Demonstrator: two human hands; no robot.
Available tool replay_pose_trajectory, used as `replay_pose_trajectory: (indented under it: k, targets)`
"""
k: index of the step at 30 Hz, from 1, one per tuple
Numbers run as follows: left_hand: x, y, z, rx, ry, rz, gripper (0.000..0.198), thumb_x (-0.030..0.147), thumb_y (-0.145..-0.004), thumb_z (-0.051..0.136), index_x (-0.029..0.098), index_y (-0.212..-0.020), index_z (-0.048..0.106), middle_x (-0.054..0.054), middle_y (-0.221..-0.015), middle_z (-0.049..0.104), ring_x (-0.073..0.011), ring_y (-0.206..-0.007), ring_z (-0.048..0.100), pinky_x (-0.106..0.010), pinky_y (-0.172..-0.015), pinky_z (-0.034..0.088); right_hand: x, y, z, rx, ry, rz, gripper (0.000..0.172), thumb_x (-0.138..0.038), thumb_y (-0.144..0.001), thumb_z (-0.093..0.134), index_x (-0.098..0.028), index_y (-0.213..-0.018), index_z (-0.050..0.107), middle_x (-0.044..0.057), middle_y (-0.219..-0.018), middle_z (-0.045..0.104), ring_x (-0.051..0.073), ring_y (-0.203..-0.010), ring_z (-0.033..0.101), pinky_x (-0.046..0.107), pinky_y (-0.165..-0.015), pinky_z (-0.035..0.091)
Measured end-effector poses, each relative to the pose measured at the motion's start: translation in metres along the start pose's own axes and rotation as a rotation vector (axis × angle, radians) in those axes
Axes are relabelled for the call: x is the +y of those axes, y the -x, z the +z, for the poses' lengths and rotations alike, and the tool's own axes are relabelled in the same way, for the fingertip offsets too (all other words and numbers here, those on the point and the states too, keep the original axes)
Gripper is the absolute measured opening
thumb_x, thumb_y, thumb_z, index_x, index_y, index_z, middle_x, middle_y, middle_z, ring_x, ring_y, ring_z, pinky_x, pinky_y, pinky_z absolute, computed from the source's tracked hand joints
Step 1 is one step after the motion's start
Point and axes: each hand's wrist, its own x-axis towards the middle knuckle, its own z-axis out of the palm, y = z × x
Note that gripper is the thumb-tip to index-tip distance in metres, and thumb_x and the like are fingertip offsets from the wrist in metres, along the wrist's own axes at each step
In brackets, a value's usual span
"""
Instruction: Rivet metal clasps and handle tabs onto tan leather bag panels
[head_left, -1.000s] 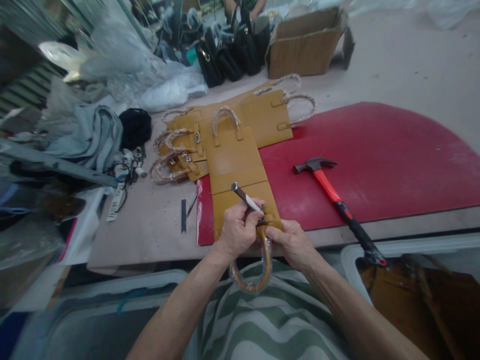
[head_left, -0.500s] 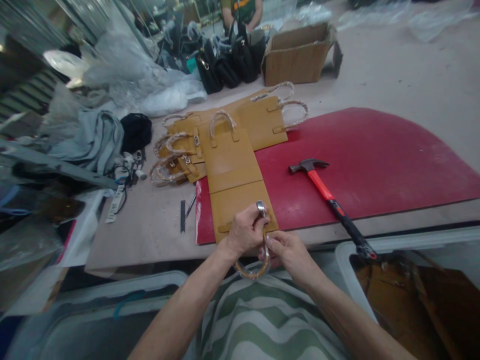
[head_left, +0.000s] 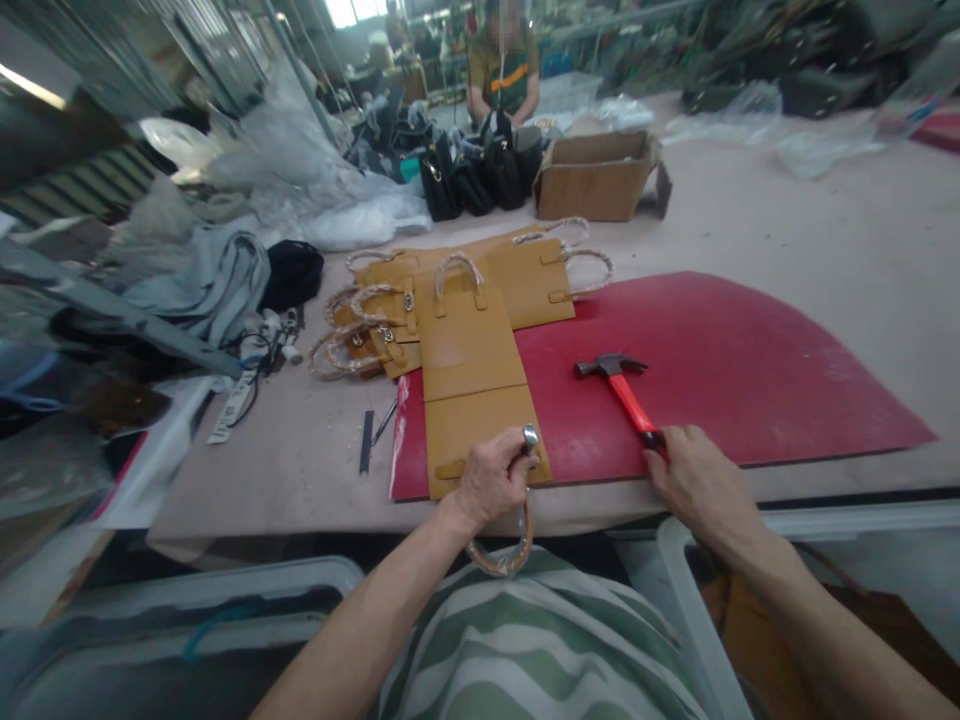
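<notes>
Left hand is at the near edge of the counter, fingers closed tight around a metal punch. The punch stands upright, and only its round top shows above the fist. Its lower end is hidden by the hand, so contact with the leather cannot be confirmed.

The hand rests on the near end of a tan bag panel. The panel lies flat, partly on the red mat. A plastic-wrapped handle loop hangs off the panel's near end, below the counter edge and over the person's striped lap.

Right hand is to the right, well apart from the left. Its fingers are curled over the dark grip end of the hammer. The hammer lies flat on the red mat with its head pointing away and its red shaft visible.

A pile of more tan panels with wrapped handles sits behind and left of the worked one. There is a grey cloth at far left. A cardboard box and black bags are at the far side, with another person behind them.
</notes>
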Motion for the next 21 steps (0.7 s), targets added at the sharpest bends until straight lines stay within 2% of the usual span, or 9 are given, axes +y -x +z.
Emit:
replay_pose_trajectory:
  k: [3, 7, 9, 11, 12, 14, 17, 19, 21]
  targets:
    - [0.001, -0.001, 0.0, -0.016, 0.02, -0.028, 0.016, 0.01, -0.086, 0.061, 0.02, -0.099, 0.063, -0.006, -0.097, 0.072, -0.0203, -0.09, 0.071, -0.031, -0.086, 0.057, -0.01, -0.016, -0.004, -0.216, -0.282, 0.246, 0.017, -0.023, -0.066, 0.063, -0.024, -0.074, 0.048, 0.002, -0.068, 0.051, 0.023, -0.072, 0.056, 0.033, -0.063, 0.043]
    - [0.002, -0.002, -0.001, -0.026, 0.015, -0.061, 0.016, 0.009, -0.085, 0.061, 0.02, -0.096, 0.064, -0.006, -0.093, 0.071, -0.0194, -0.086, 0.069, -0.03, -0.083, 0.056, -0.035, -0.024, -0.01, -0.436, -0.5, 0.286, 0.013, -0.027, -0.069, 0.058, -0.021, -0.08, 0.054, 0.0, -0.064, 0.05, 0.014, -0.051, 0.046, 0.027, -0.048, 0.039]
    - [0.003, -0.002, -0.001, -0.028, 0.019, -0.061, 0.016, 0.009, -0.084, 0.061, 0.019, -0.095, 0.064, -0.005, -0.09, 0.07, -0.0191, -0.084, 0.068, -0.03, -0.081, 0.055, -0.049, -0.018, -0.016, -0.457, -0.576, 0.296, 0.015, -0.036, -0.077, 0.055, -0.022, -0.078, 0.049, -0.005, -0.06, 0.041, 0.01, -0.044, 0.035, 0.024, -0.042, 0.031]
    - [0.004, -0.003, -0.002, -0.03, 0.024, -0.054, 0.015, 0.009, -0.085, 0.06, 0.02, -0.094, 0.063, -0.005, -0.089, 0.069, -0.0189, -0.082, 0.067, -0.029, -0.079, 0.054, -0.063, -0.003, -0.029, -0.397, -0.613, 0.266, 0.027, -0.049, -0.085, 0.052, -0.024, -0.078, 0.045, -0.008, -0.058, 0.034, 0.008, -0.041, 0.028, 0.022, -0.039, 0.025]
    - [0.005, -0.003, -0.002, -0.031, 0.027, -0.049, 0.015, 0.009, -0.085, 0.059, 0.02, -0.094, 0.063, -0.005, -0.089, 0.069, -0.0188, -0.082, 0.067, -0.029, -0.079, 0.053, -0.07, 0.007, -0.038, -0.343, -0.611, 0.225, 0.034, -0.056, -0.089, 0.049, -0.024, -0.079, 0.045, -0.008, -0.058, 0.035, 0.008, -0.04, 0.029, 0.022, -0.039, 0.024]
    - [0.006, -0.003, -0.002, -0.031, 0.031, -0.046, 0.014, 0.01, -0.086, 0.059, 0.02, -0.094, 0.063, -0.005, -0.088, 0.069, -0.0186, -0.082, 0.066, -0.029, -0.078, 0.052, -0.081, 0.029, -0.058, -0.139, -0.492, 0.016, 0.042, -0.064, -0.093, 0.046, -0.024, -0.077, 0.046, -0.006, -0.058, 0.042, 0.009, -0.04, 0.036, 0.023, -0.039, 0.027]
    - [0.007, -0.004, -0.002, -0.028, 0.029, -0.046, 0.012, 0.01, -0.086, 0.057, 0.02, -0.091, 0.061, -0.004, -0.085, 0.067, -0.0181, -0.079, 0.064, -0.028, -0.076, 0.05, -0.087, 0.055, -0.08, 0.142, -0.165, -0.338, 0.044, -0.06, -0.1, 0.04, -0.025, -0.076, 0.048, -0.003, -0.056, 0.049, 0.012, -0.043, 0.045, 0.026, -0.043, 0.031]
    - [0.006, -0.004, -0.001, -0.023, 0.027, -0.04, 0.011, 0.01, -0.085, 0.057, 0.02, -0.089, 0.06, -0.003, -0.084, 0.066, -0.0178, -0.077, 0.063, -0.028, -0.074, 0.049, -0.086, 0.064, -0.084, 0.164, 0.05, -0.597, 0.042, -0.056, -0.103, 0.038, -0.026, -0.074, 0.046, -0.004, -0.051, 0.046, 0.012, -0.039, 0.041, 0.028, -0.043, 0.027]
    - [0.006, -0.004, 0.0, -0.018, 0.032, -0.034, 0.01, 0.01, -0.085, 0.057, 0.02, -0.088, 0.06, -0.003, -0.082, 0.065, -0.0175, -0.076, 0.062, -0.027, -0.072, 0.049, -0.085, 0.066, -0.086, 0.104, 0.221, -0.79, 0.043, -0.053, -0.104, 0.036, -0.026, -0.072, 0.044, -0.005, -0.048, 0.044, 0.012, -0.035, 0.037, 0.031, -0.042, 0.021]
